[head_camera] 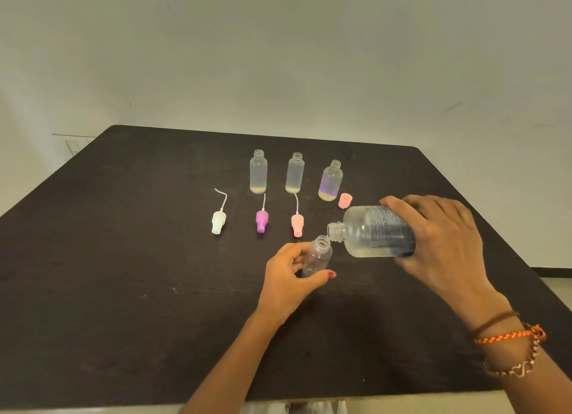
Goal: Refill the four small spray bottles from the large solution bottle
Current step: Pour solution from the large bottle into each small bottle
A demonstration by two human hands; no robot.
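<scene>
A: Count recorded?
B: Four small clear plastic spray bottles: three stood uncapped in a row (258, 172), one gripped by the left hand (286, 279). Three spray heads laid out, white (218, 222), purple (262, 221), pink (297, 224); one pink cap (345, 201).
A: Hands?
B: The large clear labelled solution bottle (376, 231) is clasped tilted by the right hand (439, 243), its mouth held at the gripped bottle (317, 255) above the dark table (123, 258)
</scene>
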